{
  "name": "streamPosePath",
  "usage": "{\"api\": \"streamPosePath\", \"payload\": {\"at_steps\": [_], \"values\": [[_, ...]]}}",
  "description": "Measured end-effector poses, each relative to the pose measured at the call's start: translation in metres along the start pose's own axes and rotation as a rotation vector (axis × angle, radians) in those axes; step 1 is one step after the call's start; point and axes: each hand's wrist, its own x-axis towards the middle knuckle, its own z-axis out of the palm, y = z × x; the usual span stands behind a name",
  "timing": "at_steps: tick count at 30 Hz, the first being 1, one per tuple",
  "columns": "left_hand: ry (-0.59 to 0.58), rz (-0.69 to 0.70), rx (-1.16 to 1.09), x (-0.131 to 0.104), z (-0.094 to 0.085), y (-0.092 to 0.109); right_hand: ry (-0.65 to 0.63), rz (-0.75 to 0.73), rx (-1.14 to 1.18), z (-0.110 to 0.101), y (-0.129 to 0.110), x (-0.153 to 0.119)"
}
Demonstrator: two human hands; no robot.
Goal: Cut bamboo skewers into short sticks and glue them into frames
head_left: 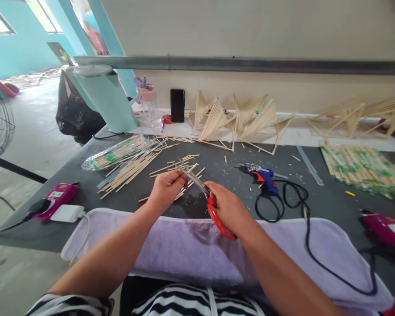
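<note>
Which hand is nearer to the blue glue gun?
Right. The right hand, gripping the red-handled scissors, is to the left of the blue glue gun; the left hand is farther left.

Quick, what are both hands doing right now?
Left hand: pinched closed; what's between its fingertips can't be told.
Right hand: closed, holding red-handled metal scissors.

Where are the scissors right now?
In the head view, the scissors are near the middle, held in the right hand, blades beside the left hand.
</note>
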Motion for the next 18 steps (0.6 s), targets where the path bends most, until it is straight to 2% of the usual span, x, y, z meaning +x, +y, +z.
{"api": "streamPosePath", "payload": {"at_steps": [6,18], "values": [[0.027,0.031,0.076,-0.0013,0.0016,0.0023,-0.006,-0.007,0.033,-0.0028,-0.002,-0.0008],[0.011,0.012,0.012,-0.0019,0.003,-0.0049,0.0,-0.035,0.061,-0.0007,0.002,0.0001]]}}
